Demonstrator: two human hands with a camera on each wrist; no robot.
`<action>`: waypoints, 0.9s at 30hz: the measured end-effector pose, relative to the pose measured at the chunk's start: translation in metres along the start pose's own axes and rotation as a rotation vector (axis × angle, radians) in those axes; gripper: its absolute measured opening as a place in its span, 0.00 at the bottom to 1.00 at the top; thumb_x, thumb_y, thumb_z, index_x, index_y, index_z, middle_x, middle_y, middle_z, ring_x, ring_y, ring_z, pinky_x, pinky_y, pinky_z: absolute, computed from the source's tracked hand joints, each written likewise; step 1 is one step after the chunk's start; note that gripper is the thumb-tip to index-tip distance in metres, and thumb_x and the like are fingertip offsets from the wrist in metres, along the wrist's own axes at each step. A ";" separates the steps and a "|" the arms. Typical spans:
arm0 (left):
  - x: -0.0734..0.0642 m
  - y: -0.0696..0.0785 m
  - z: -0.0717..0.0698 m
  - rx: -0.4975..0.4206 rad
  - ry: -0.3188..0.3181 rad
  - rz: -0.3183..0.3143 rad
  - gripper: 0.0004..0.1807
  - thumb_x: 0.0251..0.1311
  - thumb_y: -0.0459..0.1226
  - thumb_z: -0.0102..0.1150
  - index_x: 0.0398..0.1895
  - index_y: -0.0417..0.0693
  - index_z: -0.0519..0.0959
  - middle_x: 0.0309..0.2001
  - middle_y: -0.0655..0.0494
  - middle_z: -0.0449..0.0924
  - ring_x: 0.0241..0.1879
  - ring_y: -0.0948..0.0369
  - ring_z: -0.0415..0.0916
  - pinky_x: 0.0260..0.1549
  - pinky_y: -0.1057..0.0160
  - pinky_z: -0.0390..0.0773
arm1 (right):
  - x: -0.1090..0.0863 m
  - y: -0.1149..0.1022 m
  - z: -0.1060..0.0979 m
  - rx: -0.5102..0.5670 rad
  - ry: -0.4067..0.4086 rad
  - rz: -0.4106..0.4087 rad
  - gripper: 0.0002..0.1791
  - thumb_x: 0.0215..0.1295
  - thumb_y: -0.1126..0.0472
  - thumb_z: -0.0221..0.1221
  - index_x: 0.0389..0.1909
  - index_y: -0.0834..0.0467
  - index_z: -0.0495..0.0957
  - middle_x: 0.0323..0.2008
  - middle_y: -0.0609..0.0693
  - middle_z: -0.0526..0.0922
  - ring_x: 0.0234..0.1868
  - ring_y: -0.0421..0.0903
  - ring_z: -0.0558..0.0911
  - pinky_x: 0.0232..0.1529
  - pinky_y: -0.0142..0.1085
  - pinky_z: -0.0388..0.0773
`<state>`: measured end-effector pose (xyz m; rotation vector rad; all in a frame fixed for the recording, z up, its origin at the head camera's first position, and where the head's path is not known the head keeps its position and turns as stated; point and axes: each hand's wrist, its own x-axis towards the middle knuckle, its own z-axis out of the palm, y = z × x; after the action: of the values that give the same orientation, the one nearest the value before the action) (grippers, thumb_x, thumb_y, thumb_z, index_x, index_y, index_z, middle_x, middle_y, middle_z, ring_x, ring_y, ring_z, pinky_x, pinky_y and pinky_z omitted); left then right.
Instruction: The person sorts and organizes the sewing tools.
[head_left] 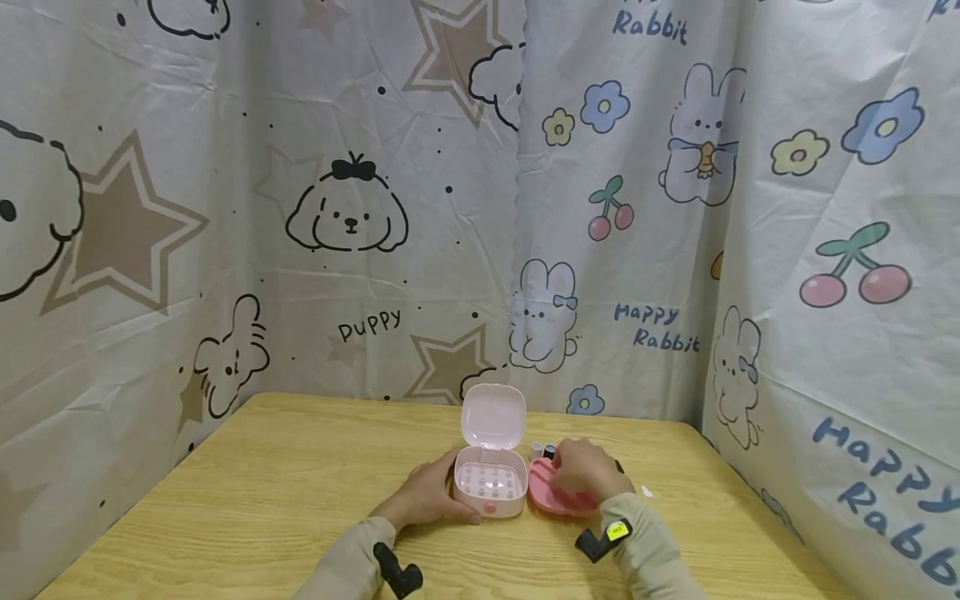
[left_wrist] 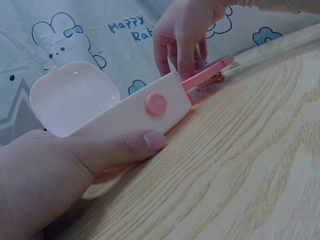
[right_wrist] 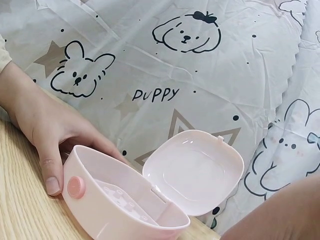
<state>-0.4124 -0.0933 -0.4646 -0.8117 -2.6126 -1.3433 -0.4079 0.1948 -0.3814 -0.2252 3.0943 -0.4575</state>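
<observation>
A light pink plastic box (head_left: 472,502) stands on the table, its lid (head_left: 493,417) hinged up at the back. Inside is an insert with rows of small pegs, and a round pink button (left_wrist: 156,104) sits on its front. My left hand (head_left: 427,493) holds the box by its left side, the thumb along the front. Just right of the box lies a darker pink tray (head_left: 546,498). My right hand (head_left: 588,468) reaches over it with the fingers pointing down into it. I cannot tell whether those fingertips pinch anything.
Behind the tray stand a small white spool (head_left: 536,451) and a dark spool (head_left: 549,451). A small white piece (head_left: 647,492) lies on the wooden table (head_left: 315,467) to the right. Printed curtains (head_left: 450,275) hang around the table's back and sides.
</observation>
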 end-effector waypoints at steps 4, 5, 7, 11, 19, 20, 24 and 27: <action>0.000 -0.001 0.000 -0.003 -0.003 -0.008 0.62 0.38 0.55 0.86 0.78 0.49 0.63 0.70 0.51 0.72 0.67 0.46 0.68 0.67 0.35 0.60 | -0.001 0.001 0.003 -0.001 0.001 -0.008 0.09 0.55 0.63 0.70 0.37 0.58 0.83 0.29 0.51 0.78 0.29 0.49 0.77 0.27 0.37 0.75; 0.000 -0.001 0.001 -0.003 -0.004 -0.008 0.62 0.38 0.55 0.86 0.78 0.49 0.63 0.70 0.51 0.72 0.67 0.46 0.68 0.67 0.35 0.60 | -0.001 0.002 0.004 -0.002 0.000 -0.009 0.09 0.55 0.63 0.69 0.37 0.58 0.83 0.29 0.50 0.78 0.29 0.49 0.77 0.27 0.37 0.75; 0.000 -0.001 0.001 -0.007 -0.005 -0.009 0.62 0.38 0.55 0.86 0.78 0.50 0.63 0.70 0.51 0.72 0.68 0.46 0.68 0.67 0.35 0.60 | -0.001 0.002 0.004 -0.008 0.001 -0.014 0.09 0.55 0.63 0.69 0.37 0.58 0.83 0.29 0.50 0.78 0.29 0.49 0.77 0.26 0.37 0.75; -0.001 -0.001 0.001 -0.016 -0.005 -0.006 0.62 0.38 0.54 0.86 0.78 0.49 0.63 0.70 0.51 0.72 0.67 0.46 0.68 0.67 0.35 0.60 | 0.000 0.003 0.007 -0.017 0.005 -0.013 0.09 0.53 0.63 0.69 0.36 0.58 0.83 0.29 0.50 0.78 0.29 0.49 0.77 0.27 0.37 0.75; -0.001 -0.001 0.001 -0.018 -0.001 -0.010 0.63 0.38 0.54 0.87 0.79 0.49 0.63 0.70 0.51 0.72 0.68 0.47 0.67 0.68 0.36 0.60 | 0.001 0.004 0.009 -0.032 0.004 -0.032 0.10 0.53 0.62 0.71 0.36 0.57 0.83 0.29 0.50 0.78 0.29 0.49 0.77 0.27 0.38 0.75; -0.001 -0.001 0.001 -0.020 -0.001 -0.010 0.63 0.38 0.54 0.87 0.79 0.49 0.63 0.70 0.51 0.72 0.68 0.47 0.68 0.68 0.35 0.60 | 0.001 0.004 0.009 -0.034 0.004 -0.036 0.10 0.53 0.62 0.71 0.36 0.58 0.83 0.29 0.50 0.78 0.29 0.49 0.77 0.27 0.37 0.75; 0.000 -0.001 0.001 -0.011 0.004 -0.008 0.62 0.38 0.54 0.87 0.78 0.49 0.63 0.70 0.51 0.73 0.67 0.47 0.68 0.67 0.35 0.61 | 0.001 0.004 0.010 -0.039 0.006 -0.043 0.10 0.53 0.62 0.70 0.36 0.58 0.83 0.30 0.50 0.78 0.29 0.49 0.77 0.26 0.37 0.76; 0.000 -0.001 0.001 -0.005 0.005 -0.007 0.62 0.38 0.55 0.87 0.78 0.49 0.63 0.70 0.51 0.73 0.67 0.47 0.68 0.67 0.36 0.61 | 0.002 0.005 0.011 -0.046 0.009 -0.046 0.09 0.53 0.62 0.70 0.34 0.57 0.82 0.29 0.50 0.78 0.28 0.49 0.77 0.26 0.38 0.75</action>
<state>-0.4127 -0.0934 -0.4657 -0.7997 -2.6124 -1.3522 -0.4102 0.1959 -0.3936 -0.2963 3.1170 -0.3894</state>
